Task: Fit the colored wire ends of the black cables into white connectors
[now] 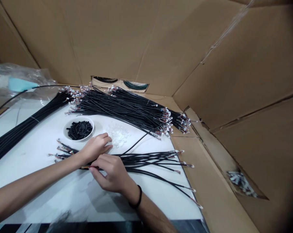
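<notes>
We are pinching the thin black cables (146, 160) between the curled fingers of our right hand (111, 173), just above the white tabletop (39, 191); the cables are fanning out smoothly toward small connector ends; the pressed-together fingers of our left hand (95, 148) are resting just beside a heap of translucent white plastic pieces (118, 135); a round white bowl (66, 131) of short black tubing pieces (79, 130) is sitting near; long black wire bundles (119, 108) are lying beyond, against creased corrugated cardboard (161, 42).
</notes>
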Demonstrator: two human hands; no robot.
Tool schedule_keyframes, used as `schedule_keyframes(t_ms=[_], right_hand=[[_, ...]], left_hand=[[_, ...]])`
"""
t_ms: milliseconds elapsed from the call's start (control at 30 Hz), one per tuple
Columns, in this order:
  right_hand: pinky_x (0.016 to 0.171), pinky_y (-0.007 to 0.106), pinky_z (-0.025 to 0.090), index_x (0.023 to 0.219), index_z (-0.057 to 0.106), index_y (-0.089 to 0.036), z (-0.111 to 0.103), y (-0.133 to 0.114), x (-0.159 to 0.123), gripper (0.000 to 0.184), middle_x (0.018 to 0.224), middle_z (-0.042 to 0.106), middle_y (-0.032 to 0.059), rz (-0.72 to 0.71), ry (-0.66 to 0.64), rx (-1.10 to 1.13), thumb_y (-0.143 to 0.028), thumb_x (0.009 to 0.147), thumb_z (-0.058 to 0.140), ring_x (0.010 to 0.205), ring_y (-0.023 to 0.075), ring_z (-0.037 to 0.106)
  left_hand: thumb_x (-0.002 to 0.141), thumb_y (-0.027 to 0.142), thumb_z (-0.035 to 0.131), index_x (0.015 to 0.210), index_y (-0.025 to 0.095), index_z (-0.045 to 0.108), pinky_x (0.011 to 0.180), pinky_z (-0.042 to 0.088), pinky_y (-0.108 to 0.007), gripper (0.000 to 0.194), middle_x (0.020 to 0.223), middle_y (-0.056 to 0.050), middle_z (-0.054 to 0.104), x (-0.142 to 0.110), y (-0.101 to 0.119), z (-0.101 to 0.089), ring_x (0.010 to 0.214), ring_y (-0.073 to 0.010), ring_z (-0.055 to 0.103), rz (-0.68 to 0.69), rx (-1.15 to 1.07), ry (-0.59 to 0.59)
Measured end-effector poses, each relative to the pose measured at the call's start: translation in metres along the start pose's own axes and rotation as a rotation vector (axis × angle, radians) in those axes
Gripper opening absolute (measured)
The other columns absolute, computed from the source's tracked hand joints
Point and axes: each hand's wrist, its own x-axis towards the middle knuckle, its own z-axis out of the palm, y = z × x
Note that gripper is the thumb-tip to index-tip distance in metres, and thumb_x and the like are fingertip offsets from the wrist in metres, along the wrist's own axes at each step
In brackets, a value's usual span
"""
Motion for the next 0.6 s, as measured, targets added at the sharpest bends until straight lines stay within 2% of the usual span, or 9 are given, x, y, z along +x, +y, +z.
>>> schedule_keyframes(t_ms=[133, 267, 400, 600], right_hand=[[0.06, 0.027, 0.046, 0.081, 0.066, -0.016, 0.0, 0.001, 0.0, 0.02, 0.073, 0.07, 0.0057, 0.003, -0.01, -0.004, -0.022, 0.093, 0.051, 0.066, 0.0167, 0.062], [0.059, 0.027, 0.046, 0.079, 0.066, -0.016, 0.001, 0.002, 0.0, 0.019, 0.072, 0.069, 0.0053, -0.001, 0.017, 0.007, -0.021, 0.093, 0.053, 0.064, 0.0165, 0.061], [0.061, 0.027, 0.047, 0.079, 0.066, -0.017, 0.002, 0.003, 0.0, 0.018, 0.072, 0.07, 0.0052, 0.018, 0.022, 0.016, -0.022, 0.092, 0.054, 0.064, 0.0165, 0.061], [0.063, 0.027, 0.048, 0.08, 0.066, -0.018, 0.002, 0.003, 0.001, 0.016, 0.072, 0.071, 0.0049, 0.041, -0.002, 0.032, -0.021, 0.092, 0.054, 0.065, 0.0167, 0.061]], left_hand=[[0.095, 0.024, 0.052, 0.094, 0.015, 0.068, 0.072, 0.045, -0.032, 0.019, 0.091, -0.008, 0.063, 0.001, 0.002, 0.0, 0.081, -0.0215, 0.059, -0.001, -0.094, 0.01], [0.091, 0.025, 0.056, 0.095, 0.014, 0.069, 0.075, 0.045, -0.033, 0.018, 0.091, -0.009, 0.064, -0.001, 0.009, -0.008, 0.081, -0.0212, 0.059, -0.051, -0.237, 0.055], [0.084, 0.032, 0.064, 0.091, 0.013, 0.071, 0.076, 0.049, -0.033, 0.022, 0.09, -0.009, 0.07, -0.009, 0.011, -0.022, 0.079, -0.0202, 0.063, -0.172, -0.453, 0.08], [0.067, 0.041, 0.076, 0.084, 0.014, 0.069, 0.064, 0.055, -0.025, 0.033, 0.077, -0.006, 0.075, -0.044, -0.004, -0.036, 0.069, -0.0177, 0.069, -0.409, -0.874, -0.037]])
